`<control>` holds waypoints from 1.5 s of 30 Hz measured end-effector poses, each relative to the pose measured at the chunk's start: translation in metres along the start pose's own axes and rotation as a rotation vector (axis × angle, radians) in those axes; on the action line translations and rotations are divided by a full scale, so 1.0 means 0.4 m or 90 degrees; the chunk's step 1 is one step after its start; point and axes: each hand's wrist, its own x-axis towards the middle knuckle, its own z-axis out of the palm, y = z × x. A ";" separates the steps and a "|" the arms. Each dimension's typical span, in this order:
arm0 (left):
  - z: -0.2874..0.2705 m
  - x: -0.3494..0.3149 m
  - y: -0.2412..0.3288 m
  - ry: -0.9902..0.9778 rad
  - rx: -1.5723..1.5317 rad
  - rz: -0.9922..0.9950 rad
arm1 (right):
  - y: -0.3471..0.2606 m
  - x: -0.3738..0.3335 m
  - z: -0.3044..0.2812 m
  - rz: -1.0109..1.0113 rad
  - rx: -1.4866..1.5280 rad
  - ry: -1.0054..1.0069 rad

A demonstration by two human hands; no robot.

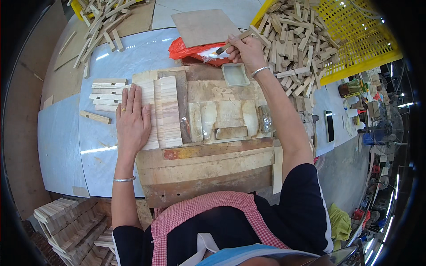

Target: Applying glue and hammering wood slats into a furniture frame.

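The left hand (132, 119) lies flat and outstretched on wooden strips (148, 88) at left. The right hand (245, 51) grips a brush (224, 47) over far red plastic (178, 49).

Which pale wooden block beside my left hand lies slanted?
The lone rectangular pale wooden block on the near side: its right end angles toward you, while the row of pale wooden blocks beyond lies nearly level.

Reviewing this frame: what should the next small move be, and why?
Probably dab the brush into the white material. The right hand grips the brush with its dark tip at or just above that material in the red bag; contact is unclear. Meanwhile the left hand lies flat on the wooden strips, so those seem steadied.
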 end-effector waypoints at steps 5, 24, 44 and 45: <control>0.001 0.000 0.000 0.003 0.000 0.004 | 0.000 -0.004 0.008 -0.012 -0.020 0.029; 0.000 -0.003 -0.001 -0.006 0.033 -0.014 | -0.023 -0.118 0.107 0.145 0.555 -0.065; 0.009 -0.002 -0.003 0.007 0.004 -0.012 | -0.021 -0.248 0.382 -0.028 -0.035 -0.028; 0.012 -0.001 -0.005 0.015 0.004 -0.005 | -0.026 -0.261 0.367 -0.101 -0.151 -0.098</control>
